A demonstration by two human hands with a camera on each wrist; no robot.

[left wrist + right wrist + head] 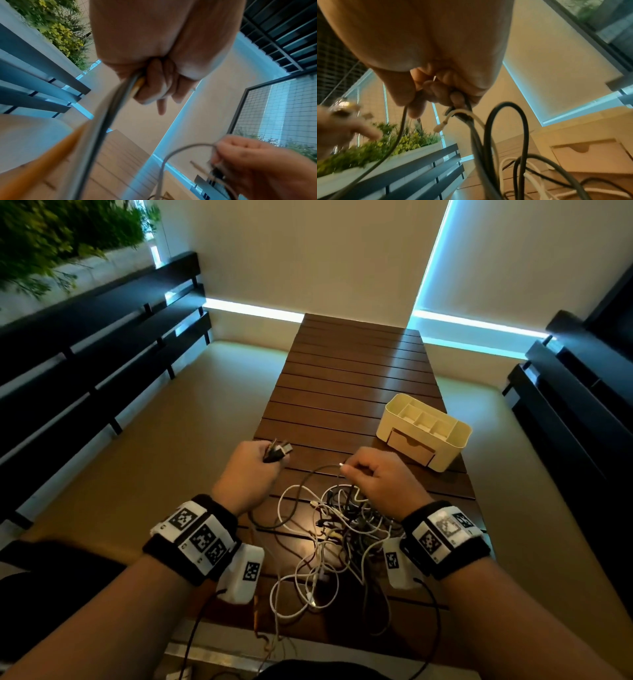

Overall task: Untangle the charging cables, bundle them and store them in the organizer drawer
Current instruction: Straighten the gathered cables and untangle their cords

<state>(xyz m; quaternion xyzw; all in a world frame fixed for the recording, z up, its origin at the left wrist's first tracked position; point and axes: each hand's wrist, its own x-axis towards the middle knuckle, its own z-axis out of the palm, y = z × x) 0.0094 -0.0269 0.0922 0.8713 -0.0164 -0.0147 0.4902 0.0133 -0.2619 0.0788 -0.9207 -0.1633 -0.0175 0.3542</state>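
A tangle of white and dark charging cables [337, 532] lies on the slatted wooden table [346, 378] between my wrists. My left hand [255, 465] grips a bunch of dark cable ends with plugs [279, 451] above the table's left edge; in the left wrist view its fingers [154, 81] curl round grey and yellow cords. My right hand [373, 474] pinches a thin grey cable near its plug [340, 464] and holds several strands [467, 115] lifted from the pile. A cream organizer [459, 436] with a shut drawer [409, 448] stands to the right.
Dark slatted benches [96, 347] flank the table on the left and right [575, 405]. Green plants [61, 237] fill the upper left. Some cables hang over the table's near edge [270, 642]. The far part of the table is bare wood.
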